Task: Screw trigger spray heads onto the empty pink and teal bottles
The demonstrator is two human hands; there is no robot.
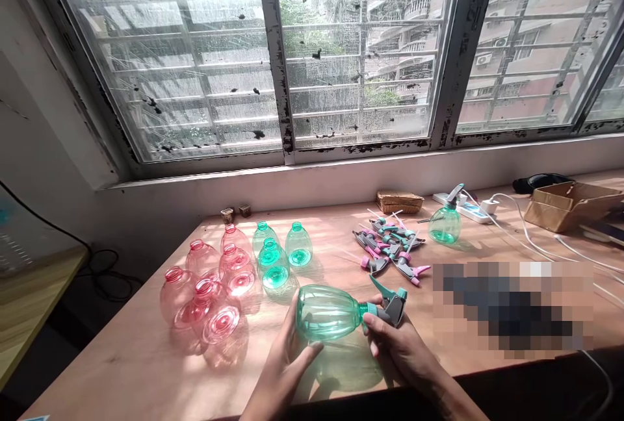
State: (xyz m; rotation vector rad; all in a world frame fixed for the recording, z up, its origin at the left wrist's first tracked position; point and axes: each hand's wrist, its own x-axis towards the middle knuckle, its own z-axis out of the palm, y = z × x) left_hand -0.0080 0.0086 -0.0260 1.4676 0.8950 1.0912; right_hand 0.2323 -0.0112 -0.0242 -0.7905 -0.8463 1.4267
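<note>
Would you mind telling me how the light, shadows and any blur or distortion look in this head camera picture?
Head view: sunlight through the grimy window stripes the table with shadows; the green bottle, held by the left hand and right hand, casts a green tint; wide-angle bending curves the frame; a pixelated patch hides part of the table.
</note>
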